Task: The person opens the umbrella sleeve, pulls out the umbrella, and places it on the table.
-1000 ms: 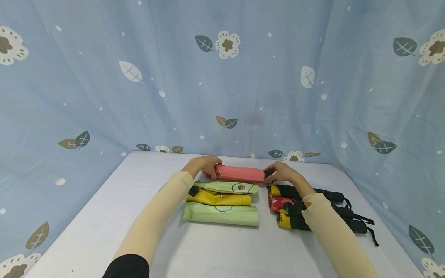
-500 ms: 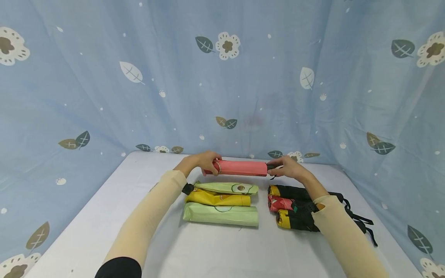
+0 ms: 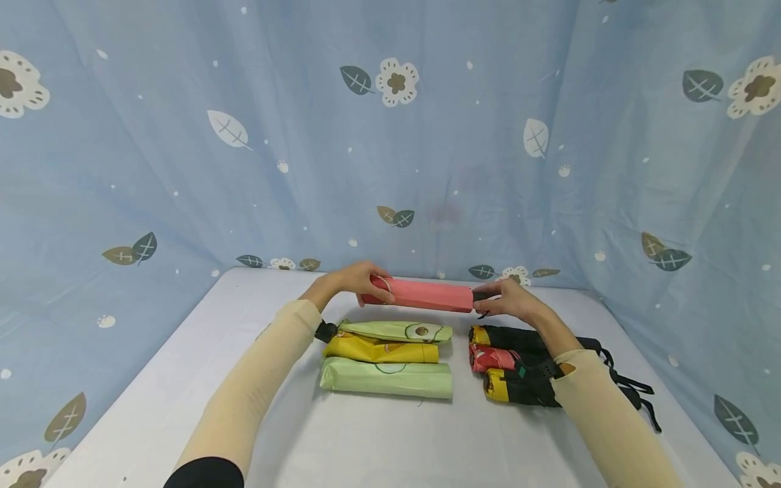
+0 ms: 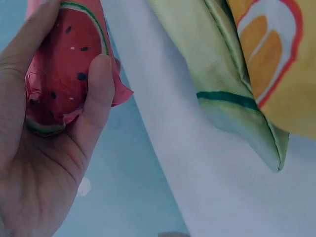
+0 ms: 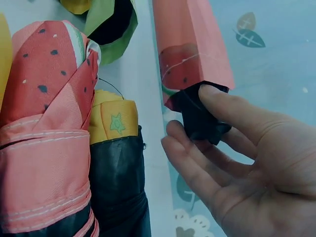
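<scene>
1. Holding a pink umbrella (image 3: 417, 295) level above the table (image 3: 183, 379), a person grips it at both ends: the left hand (image 3: 354, 279) wraps the watermelon-print end, thumb across the fabric, while the right hand (image 3: 509, 299) pinches its black handle (image 5: 200, 116) between thumb and fingers.
2. Below the grip lie three sleeved umbrellas, green (image 3: 396, 330), yellow (image 3: 381, 349) and green (image 3: 386, 379); under the right wrist sits a dark pile (image 3: 518, 369) of folded ones with straps trailing away.
3. Doing this well, by the look of it, means keeping both ends level and the thumb firm on the handle, so the sleeve does not slide or sag over the rows beneath.
4. Against a second ago, the umbrella has risen off the table and now tilts slightly down toward the handle; the rows below have not moved.
</scene>
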Available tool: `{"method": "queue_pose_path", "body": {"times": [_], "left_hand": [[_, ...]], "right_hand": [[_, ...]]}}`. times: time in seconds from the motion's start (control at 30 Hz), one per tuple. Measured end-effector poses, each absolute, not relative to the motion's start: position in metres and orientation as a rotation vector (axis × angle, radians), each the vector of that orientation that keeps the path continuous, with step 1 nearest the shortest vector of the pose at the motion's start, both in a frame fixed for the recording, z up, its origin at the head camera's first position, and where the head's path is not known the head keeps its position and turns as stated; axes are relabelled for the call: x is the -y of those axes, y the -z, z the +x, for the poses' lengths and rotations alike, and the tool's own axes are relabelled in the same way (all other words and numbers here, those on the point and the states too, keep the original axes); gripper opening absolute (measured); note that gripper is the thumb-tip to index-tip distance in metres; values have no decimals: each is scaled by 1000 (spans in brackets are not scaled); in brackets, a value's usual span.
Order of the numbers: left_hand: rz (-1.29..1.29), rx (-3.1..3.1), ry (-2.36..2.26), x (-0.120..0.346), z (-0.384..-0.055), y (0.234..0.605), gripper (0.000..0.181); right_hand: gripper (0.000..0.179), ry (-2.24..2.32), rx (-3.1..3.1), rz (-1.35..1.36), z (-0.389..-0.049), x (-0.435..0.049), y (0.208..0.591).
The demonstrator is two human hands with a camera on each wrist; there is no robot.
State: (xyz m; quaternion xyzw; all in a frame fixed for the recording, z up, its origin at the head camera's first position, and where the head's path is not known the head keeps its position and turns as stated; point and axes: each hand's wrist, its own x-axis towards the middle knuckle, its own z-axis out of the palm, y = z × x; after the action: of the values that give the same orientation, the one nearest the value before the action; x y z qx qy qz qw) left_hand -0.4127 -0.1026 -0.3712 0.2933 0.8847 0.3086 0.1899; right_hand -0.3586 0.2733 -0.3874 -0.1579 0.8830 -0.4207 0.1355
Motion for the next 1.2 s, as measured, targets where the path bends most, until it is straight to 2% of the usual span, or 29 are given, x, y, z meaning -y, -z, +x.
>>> {"method": "queue_pose_path", "body": {"times": [0.3,0.9,1.2], "left_hand": [[849,-2419,-941,106,-420,374,35],[888,-2368,-1015,110,-420,374,31],[896,-2340,-1064,112,-412,380,33]], "right_hand": [[59,1296,-2474,-448,-355,-276,386],[58,1441,-2291,-383,-359,-276,394],[64,1530,-2317,-342,-356,-281,396]]}}
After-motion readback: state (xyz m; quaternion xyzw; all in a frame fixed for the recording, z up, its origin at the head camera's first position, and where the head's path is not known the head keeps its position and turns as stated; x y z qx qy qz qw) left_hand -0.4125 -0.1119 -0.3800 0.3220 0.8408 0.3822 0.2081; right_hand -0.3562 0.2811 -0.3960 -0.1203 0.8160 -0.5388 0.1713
